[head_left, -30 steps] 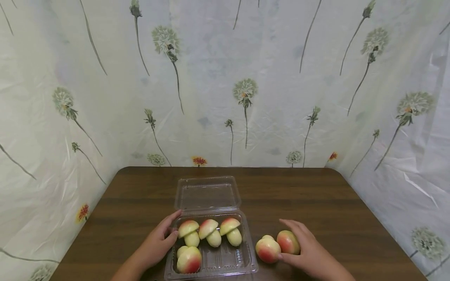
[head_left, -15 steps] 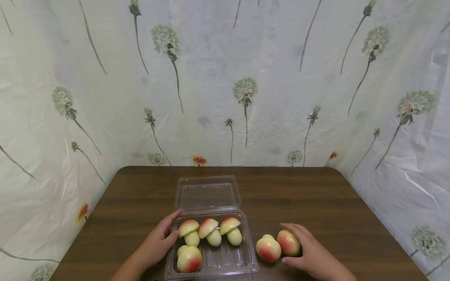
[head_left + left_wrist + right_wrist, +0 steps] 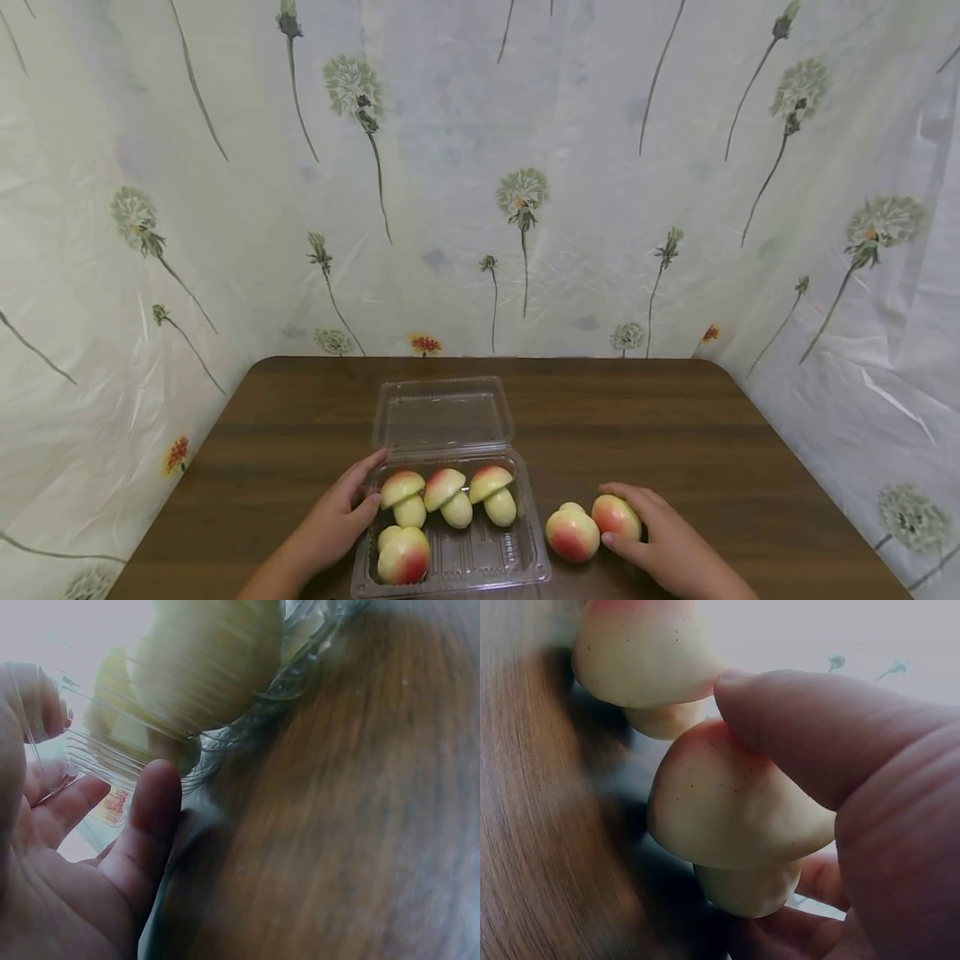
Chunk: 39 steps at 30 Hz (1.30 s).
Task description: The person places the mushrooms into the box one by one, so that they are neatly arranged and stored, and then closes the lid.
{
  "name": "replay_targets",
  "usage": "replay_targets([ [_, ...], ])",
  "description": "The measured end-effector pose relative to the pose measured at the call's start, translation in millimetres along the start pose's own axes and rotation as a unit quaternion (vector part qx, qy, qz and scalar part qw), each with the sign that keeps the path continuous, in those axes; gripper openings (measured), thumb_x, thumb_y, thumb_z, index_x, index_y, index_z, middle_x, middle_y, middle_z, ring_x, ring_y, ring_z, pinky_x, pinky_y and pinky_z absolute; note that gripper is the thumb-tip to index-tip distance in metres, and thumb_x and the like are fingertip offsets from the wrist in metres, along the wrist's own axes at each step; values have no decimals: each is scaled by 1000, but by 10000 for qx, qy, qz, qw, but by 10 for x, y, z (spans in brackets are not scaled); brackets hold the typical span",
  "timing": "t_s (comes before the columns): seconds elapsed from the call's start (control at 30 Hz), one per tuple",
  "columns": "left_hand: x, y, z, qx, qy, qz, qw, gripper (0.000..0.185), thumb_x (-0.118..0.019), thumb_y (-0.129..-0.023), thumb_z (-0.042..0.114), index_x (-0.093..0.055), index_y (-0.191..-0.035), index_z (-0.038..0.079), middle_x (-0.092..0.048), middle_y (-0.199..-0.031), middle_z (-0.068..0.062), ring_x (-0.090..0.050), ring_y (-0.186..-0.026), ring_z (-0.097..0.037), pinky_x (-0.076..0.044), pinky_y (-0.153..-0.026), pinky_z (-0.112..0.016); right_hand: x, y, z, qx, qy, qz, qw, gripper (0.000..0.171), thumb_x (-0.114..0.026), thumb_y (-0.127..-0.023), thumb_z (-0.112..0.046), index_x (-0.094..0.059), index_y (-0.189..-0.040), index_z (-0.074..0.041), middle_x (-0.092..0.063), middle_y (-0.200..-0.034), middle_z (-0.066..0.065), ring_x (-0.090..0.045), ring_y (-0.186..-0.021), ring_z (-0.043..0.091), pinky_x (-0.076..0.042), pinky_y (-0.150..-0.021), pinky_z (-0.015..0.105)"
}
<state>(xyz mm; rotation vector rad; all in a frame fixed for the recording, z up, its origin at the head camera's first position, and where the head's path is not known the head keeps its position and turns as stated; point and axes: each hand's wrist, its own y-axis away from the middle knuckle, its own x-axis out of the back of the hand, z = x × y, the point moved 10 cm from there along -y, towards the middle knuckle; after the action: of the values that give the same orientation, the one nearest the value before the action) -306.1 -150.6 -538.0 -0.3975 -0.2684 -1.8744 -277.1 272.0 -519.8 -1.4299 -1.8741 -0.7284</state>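
A clear plastic clamshell container [image 3: 537,560] lies open on the brown table [image 3: 675,425], its lid [image 3: 442,412] folded back. Inside are three mushroom-shaped peach-and-red pieces in a row [image 3: 447,493] and one more at the front left [image 3: 405,555]. My left hand [image 3: 336,523] holds the container's left wall [image 3: 225,712], thumb [image 3: 150,817] on one side and fingers on the other. To the right, two more pieces stand on the table. My right hand [image 3: 660,542] grips the right one [image 3: 615,514] [image 3: 727,817]. The other [image 3: 572,533] [image 3: 641,660] stands free beside it.
A pale curtain with dandelion prints [image 3: 517,200] surrounds the table on three sides. Bare wood lies behind the lid and to the far right of my right hand.
My right hand has shifted slightly toward me and its fingers have curled round the right piece. The left hand and the container have stayed still.
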Motion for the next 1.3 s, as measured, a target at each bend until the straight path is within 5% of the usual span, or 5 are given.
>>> replay_targets([
  [0.17,-6,-4,9,-23,32,-16,10000,62,-57,-107,15,-33,-165,17,-33,-169,-14,-59,-123,-26,-51,-93,-26,7,6,15,-164,4,84,9998,71,-77,-91,-54,-56,-146,-15,-58,-145,10,-55,-132,31,-50,-103,55],
  [0.43,-18,-14,-7,4,-14,-4,10000,62,-57,-107,15,-33,-165,18,-33,-169,-11,-60,-123,-24,-52,-92,-26,62,32,16,-126,216,435,9987,53,-79,-90,-51,-66,-129,-18,-64,-130,0,-58,-121,21,-53,-98,39],
  [0.83,4,-24,-13,93,-102,55,9999,62,-57,-107,15,-34,-165,21,-34,-169,-8,-59,-125,-25,-51,-94,-28,131,7,-10,-14,-18,768,9970,54,-78,-92,-50,-65,-133,-18,-64,-130,1,-60,-114,16,-54,-93,32],
  [1.0,-7,-3,-48,86,-82,55,9999,62,-57,-107,15,-34,-165,20,-34,-169,-9,-60,-122,-25,-52,-93,-27,161,28,-63,34,-281,1032,9943,50,-76,-94,-48,-64,-135,-21,-53,-142,10,-57,-123,26,-54,-90,28],
  [1.3,1,10,-42,139,-62,116,9998,62,-57,-107,14,-34,-164,20,-36,-168,-8,-60,-123,-25,-52,-93,-26,196,61,-303,728,-423,1660,9825,42,-81,-93,-32,-65,-131,-25,-55,-134,2,-49,-117,1,-51,-92,19],
])
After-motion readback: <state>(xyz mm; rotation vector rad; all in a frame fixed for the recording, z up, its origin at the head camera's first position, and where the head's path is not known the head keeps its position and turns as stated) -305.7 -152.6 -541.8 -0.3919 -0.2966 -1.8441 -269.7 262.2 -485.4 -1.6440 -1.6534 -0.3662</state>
